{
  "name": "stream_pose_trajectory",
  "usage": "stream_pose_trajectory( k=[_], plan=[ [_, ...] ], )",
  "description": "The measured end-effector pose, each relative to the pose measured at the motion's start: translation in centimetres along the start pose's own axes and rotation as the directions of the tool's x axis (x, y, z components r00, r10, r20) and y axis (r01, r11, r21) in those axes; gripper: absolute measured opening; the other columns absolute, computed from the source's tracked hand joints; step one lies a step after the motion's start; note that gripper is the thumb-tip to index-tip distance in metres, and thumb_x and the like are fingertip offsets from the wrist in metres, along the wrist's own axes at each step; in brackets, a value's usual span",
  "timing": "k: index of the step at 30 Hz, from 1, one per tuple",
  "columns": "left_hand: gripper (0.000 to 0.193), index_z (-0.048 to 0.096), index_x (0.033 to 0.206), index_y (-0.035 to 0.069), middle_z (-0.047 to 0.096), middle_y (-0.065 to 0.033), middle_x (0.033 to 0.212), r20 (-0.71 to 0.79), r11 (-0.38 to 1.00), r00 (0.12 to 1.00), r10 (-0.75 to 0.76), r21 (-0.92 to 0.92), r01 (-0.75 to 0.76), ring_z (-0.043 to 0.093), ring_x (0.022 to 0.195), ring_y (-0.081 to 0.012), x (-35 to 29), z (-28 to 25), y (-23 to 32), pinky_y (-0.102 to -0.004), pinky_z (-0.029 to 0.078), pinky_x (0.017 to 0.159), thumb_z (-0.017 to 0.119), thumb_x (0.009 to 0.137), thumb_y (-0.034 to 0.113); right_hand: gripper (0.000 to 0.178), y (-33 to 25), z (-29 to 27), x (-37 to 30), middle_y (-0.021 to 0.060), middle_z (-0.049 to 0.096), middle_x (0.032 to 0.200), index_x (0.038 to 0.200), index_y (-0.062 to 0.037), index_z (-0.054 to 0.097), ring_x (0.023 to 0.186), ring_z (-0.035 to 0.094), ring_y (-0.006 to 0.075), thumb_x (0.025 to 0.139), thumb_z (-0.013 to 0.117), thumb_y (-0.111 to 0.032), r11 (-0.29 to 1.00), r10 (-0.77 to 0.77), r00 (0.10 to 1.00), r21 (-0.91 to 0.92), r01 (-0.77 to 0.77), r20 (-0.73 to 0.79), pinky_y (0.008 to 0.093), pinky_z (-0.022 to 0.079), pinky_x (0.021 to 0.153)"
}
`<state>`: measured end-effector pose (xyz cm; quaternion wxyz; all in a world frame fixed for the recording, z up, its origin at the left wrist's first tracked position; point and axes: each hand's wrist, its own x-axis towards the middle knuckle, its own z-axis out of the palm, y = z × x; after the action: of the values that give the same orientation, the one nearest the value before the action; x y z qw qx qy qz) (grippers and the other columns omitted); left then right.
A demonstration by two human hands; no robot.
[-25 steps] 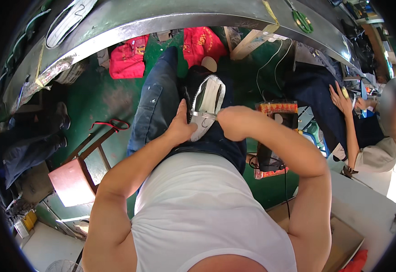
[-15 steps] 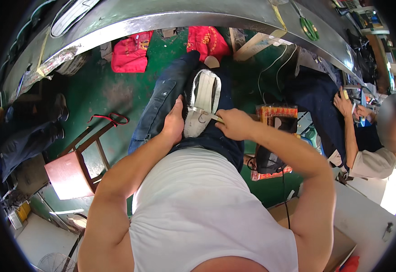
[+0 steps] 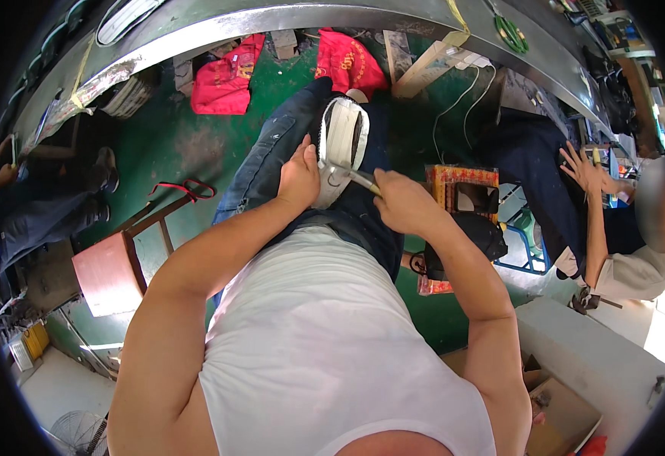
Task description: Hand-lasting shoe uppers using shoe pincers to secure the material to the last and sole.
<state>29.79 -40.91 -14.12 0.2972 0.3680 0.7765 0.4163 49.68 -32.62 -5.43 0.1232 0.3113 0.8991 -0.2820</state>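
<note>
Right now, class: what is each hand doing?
Left hand: holding the white shoe steady on the lap.
Right hand: closed on a metal tool against the shoe.

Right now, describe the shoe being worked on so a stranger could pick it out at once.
Start at the person's jeans-clad lap above the green floor. The shoe rests there sole up, steadied by the left hand, while the right hand brings a metal tool to its near end. It is the only white thing there, unlike the red cloths on the floor beyond.
</note>
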Motion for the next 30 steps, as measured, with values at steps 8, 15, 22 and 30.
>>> stream_pose_trajectory(
  k=[8, 15, 22, 30],
  plan=[
    [0.051, 0.040, 0.146, 0.001, 0.042, -0.0299, 0.145, 0.064, 0.987, 0.986, 0.154, 0.033, -0.156, 0.048, 0.128, -0.0425, -0.4, -0.5, -0.8, -0.0417, 0.039, 0.109, 0.039, 0.104, 0.029, 0.031, 1.7, 2.0, 4.3, 0.0210, 0.064, 0.100, 0.112, -0.0015, 0.055, 0.093, 0.064, 0.0399, 0.090, 0.063, -0.021, 1.000, 0.022, 0.962, -0.011, -0.026, -0.271, 0.0485, 0.051, 0.078],
    [0.054, 0.032, 0.153, 0.023, 0.024, -0.0416, 0.148, 0.315, 0.874, 0.901, 0.299, 0.288, -0.391, 0.061, 0.101, -0.0521, -0.6, -2.2, 0.0, -0.0485, 0.054, 0.085, 0.045, 0.101, 0.030, 0.023, 3.4, 1.6, 2.6, 0.0203, 0.067, 0.088, 0.096, -0.0007, 0.057, 0.084, 0.065, 0.0398, 0.089, 0.063, -0.022, 0.984, 0.153, 0.972, 0.117, -0.133, -0.179, 0.0492, 0.052, 0.073],
    [0.053, 0.032, 0.152, 0.025, 0.024, -0.0464, 0.144, 0.375, 0.875, 0.901, 0.217, 0.336, -0.350, 0.064, 0.083, -0.0540, 0.6, -3.0, 1.2, -0.0513, 0.056, 0.074, 0.046, 0.101, 0.030, 0.035, 3.1, -3.6, 5.0, 0.0155, 0.066, 0.081, 0.102, 0.0027, 0.061, 0.073, 0.067, 0.0256, 0.097, 0.056, -0.032, 0.865, 0.067, 0.991, 0.488, -0.114, 0.112, 0.0389, 0.053, 0.070],
    [0.052, 0.036, 0.150, 0.027, 0.021, -0.0469, 0.145, 0.449, 0.872, 0.876, 0.174, 0.343, -0.349, 0.064, 0.083, -0.0541, 0.9, -3.8, 1.8, -0.0509, 0.056, 0.074, 0.048, 0.100, 0.030, 0.047, 2.4, -1.8, 7.1, 0.0275, 0.066, 0.089, 0.098, 0.0028, 0.061, 0.088, 0.063, 0.0461, 0.101, 0.044, -0.042, 0.946, -0.027, 0.978, 0.311, 0.091, -0.205, 0.0522, 0.049, 0.079]
  ],
)
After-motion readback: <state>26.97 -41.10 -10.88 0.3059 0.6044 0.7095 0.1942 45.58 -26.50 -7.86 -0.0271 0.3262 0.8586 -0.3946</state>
